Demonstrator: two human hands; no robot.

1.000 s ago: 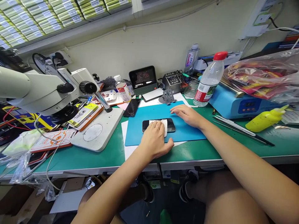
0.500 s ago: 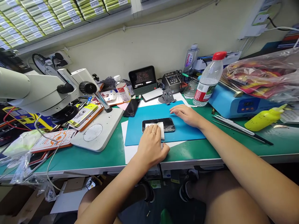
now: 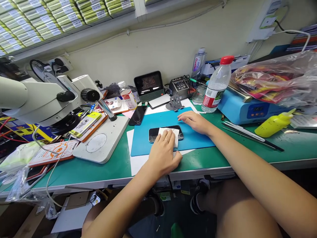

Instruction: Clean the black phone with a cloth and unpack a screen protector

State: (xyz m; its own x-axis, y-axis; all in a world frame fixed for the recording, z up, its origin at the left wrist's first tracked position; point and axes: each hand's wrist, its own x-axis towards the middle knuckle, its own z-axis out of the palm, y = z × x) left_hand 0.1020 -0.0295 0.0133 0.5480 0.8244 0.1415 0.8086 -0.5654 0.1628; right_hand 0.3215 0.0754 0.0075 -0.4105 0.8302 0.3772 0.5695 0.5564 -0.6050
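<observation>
Black and glossy, the phone (image 3: 154, 134) lies flat and crosswise on the blue mat (image 3: 142, 143), its glass partly hidden by a white cloth (image 3: 176, 135). Half a second ago that cloth sat nearer the phone's left end; now it has slid rightward, baring a wide patch on the left and leaving only a narrow strip at the right. I take this as a wiping stroke still in progress, with the whole surface not yet uncovered. What shows of the glass is dark, with faint pale streaks of reflection on the left part, and a thin light edge runs along the near side; whether any smears remain is too small to tell.

The left hand (image 3: 164, 152) presses the cloth down beneath nearly straight fingers, thumb spread away, so it pins rather than pinches. The right hand (image 3: 195, 122) stays at the mat's far right, relaxed, fingers slightly bent, nothing visible in it and apart from the phone.

Beneath the mat, white paper (image 3: 135, 165) pokes out onto the green desk (image 3: 213, 158). Farther off are another phone (image 3: 138, 115), a microscope (image 3: 32, 99) and a red-capped bottle (image 3: 215, 89)
</observation>
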